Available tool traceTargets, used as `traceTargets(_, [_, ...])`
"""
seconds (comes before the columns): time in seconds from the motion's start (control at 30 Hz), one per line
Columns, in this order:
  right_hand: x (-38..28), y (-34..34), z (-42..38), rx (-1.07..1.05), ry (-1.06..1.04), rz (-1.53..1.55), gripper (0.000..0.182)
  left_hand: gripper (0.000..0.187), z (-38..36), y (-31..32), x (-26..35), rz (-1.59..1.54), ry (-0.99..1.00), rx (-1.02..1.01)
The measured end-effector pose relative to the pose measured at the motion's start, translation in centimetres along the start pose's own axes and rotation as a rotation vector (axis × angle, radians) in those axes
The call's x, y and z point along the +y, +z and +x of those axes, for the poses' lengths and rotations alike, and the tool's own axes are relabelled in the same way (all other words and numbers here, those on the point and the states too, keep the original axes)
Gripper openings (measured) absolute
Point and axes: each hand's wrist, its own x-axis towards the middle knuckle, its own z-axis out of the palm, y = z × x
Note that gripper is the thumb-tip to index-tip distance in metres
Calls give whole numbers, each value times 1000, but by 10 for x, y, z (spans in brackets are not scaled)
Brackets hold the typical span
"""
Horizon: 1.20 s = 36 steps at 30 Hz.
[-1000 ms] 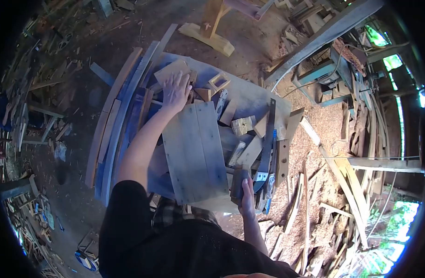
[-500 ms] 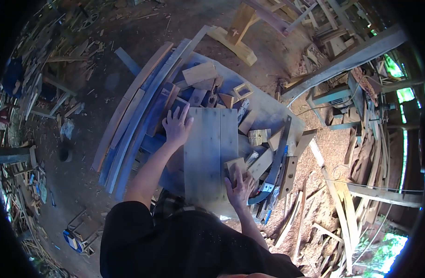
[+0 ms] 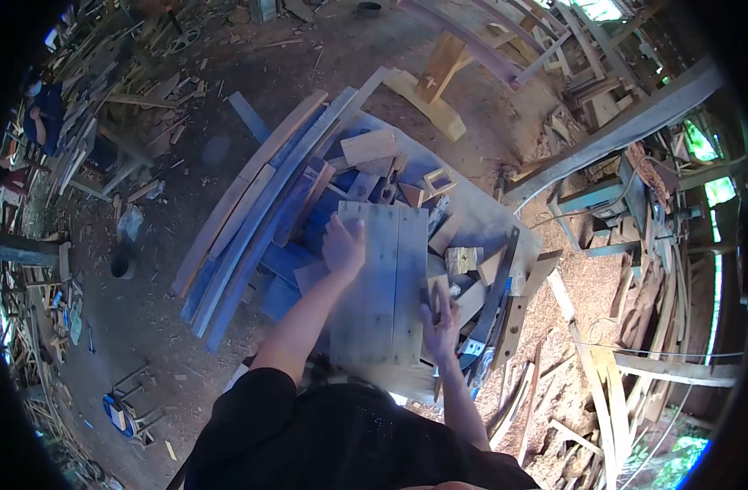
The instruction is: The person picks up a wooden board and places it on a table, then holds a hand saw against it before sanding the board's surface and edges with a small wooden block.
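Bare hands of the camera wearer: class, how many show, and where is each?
2: the bare left hand at the left edge of the grey wooden panel, and the bare right hand holding a small brown wooden block near the panel's right edge.

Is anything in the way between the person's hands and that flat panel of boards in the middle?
Nothing visible blocks the left hand: it is at the left edge of the panel, near the far end. The right hand, beside the right edge, holds a small wood block; no other obstacle shows there.
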Motion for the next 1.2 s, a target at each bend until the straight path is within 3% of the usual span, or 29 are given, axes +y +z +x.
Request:
traceTargets(0.17, [-28,12,130,171,-182,-226,60,49,-1,1,1,-38,11,45])
traceTargets(0.3, [-118,41,207,-163,-72,-608,58,53,3,-1,1,-103,-62,-67])
traceTargets(0.37, [-158,72,219,-432,-208,-602,58,50,3,4,-4,-106,-34,-46])
traceTargets(0.43, [-199,100,208,-419,-269,-657,58,49,0,17,-16,-98,42,12])
traceTargets(0.47, [-196,104,210,-435,-265,-666,58,47,-1,24,-22,-91,125,83])
traceTargets(0.57, [-156,92,231,-554,-439,-464,59,42,3,7,-7,-189,27,49])
traceTargets(0.63, [-126,46,251,-646,-275,-623,58,42,5,4,-5,-203,-4,11])
traceTargets(0.7, [-104,2,264,-548,-250,-659,57,42,7,1,-4,-222,-25,-21])
traceTargets(0.8, [-105,11,275,-618,-288,-615,56,43,5,0,-4,-211,-13,-15])
traceTargets(0.83, [-117,34,269,-675,-369,-326,56,44,4,1,-6,-214,0,-17])
traceTargets(0.93, [-179,105,231,-521,-539,-568,54,45,2,11,-17,-171,32,-58])
traceTargets(1.0, [-187,112,228,-416,-615,-594,55,46,1,16,-19,-118,50,-101])
traceTargets(1.1, [-152,77,246,-643,-392,-508,59,48,3,11,-16,-145,60,-32])
traceTargets(1.2, [-81,16,257,-435,-137,-573,62,49,6,-2,-7,-233,-9,-112])
